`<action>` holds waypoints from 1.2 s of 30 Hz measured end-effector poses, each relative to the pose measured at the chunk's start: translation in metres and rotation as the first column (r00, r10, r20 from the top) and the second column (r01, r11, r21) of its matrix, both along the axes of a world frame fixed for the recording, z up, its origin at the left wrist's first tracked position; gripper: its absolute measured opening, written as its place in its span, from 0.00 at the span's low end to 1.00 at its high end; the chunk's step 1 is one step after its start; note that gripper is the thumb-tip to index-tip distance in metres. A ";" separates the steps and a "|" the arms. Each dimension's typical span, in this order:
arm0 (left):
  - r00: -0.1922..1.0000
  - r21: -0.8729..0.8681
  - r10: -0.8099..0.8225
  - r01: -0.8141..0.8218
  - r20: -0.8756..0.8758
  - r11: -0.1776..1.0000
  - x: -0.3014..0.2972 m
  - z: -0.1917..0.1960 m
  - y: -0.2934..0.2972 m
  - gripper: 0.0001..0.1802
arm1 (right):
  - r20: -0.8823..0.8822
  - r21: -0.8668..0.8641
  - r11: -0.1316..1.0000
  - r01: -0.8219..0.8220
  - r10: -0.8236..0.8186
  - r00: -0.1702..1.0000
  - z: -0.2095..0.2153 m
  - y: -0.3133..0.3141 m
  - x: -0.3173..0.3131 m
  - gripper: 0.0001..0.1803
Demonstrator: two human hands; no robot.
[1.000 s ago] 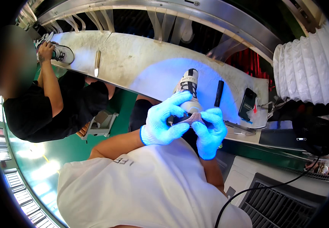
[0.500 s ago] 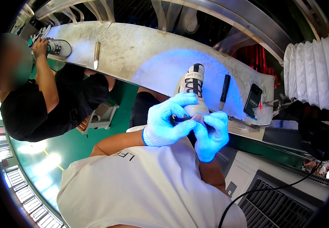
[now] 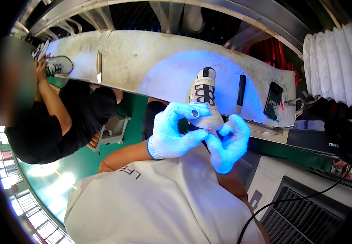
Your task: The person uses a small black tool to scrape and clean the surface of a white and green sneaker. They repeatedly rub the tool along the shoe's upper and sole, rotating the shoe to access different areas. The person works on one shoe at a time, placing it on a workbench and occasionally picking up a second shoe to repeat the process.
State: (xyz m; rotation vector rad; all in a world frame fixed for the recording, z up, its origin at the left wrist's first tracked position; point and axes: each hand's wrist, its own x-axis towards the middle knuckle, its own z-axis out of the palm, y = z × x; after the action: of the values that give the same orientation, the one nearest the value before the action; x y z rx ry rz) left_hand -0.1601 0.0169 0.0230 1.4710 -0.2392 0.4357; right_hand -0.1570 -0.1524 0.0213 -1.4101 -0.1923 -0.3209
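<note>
A white-and-beige sneaker [image 3: 204,91] with black laces and a strap lies with its toe toward me, overhanging the bench's near edge. My left hand [image 3: 171,132], in a white knitted glove, is curled at the toe's left side. Its index finger lies by the upper and its thumb touches the toe tip, with a gap between them. A dark oval spot shows near that index fingertip. Also gloved, my right hand [image 3: 228,144] grips the toe tip from the right with bent fingers. A pinkish sole edge shows between the thumbs; its underside is hidden.
On the pale bench [image 3: 127,61], a black-handled knife [image 3: 241,93] and a dark phone [image 3: 272,101] lie right of the shoe. Another knife [image 3: 99,67] lies left, near a co-worker [image 3: 58,118] handling a shoe [image 3: 60,65]. A ribbed white duct [image 3: 334,69] stands right.
My left index finger has lifted away from the thumb, widening the gap between them. My right fingers have shifted slightly right and loosened. The view has tilted a little.
</note>
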 end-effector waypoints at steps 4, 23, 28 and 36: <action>0.951 0.166 -0.269 0.293 -0.153 0.942 0.011 0.010 0.031 0.28 | 0.013 -0.205 0.977 -0.065 0.069 0.998 -0.004 -0.003 0.002 0.33; 0.913 0.028 -0.306 0.325 -0.270 0.945 0.037 0.026 0.019 0.22 | 0.171 -0.502 0.865 -0.016 0.118 0.978 0.021 -0.005 0.030 0.53; 0.904 0.069 -0.338 0.367 -0.263 0.928 0.049 0.019 0.029 0.29 | 0.164 -0.454 0.890 0.050 0.029 0.986 0.016 -0.002 0.047 0.47; 0.900 0.123 -0.358 0.396 -0.248 0.910 0.066 0.020 0.040 0.27 | 0.174 -0.387 0.922 -0.001 0.074 0.982 0.001 0.003 0.062 0.41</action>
State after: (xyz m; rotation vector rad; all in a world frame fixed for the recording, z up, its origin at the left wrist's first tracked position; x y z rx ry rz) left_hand -0.0946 0.0574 0.0426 1.5818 -0.3843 -0.0677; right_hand -0.0947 -0.1497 0.0227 -1.7643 -0.4561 -0.3981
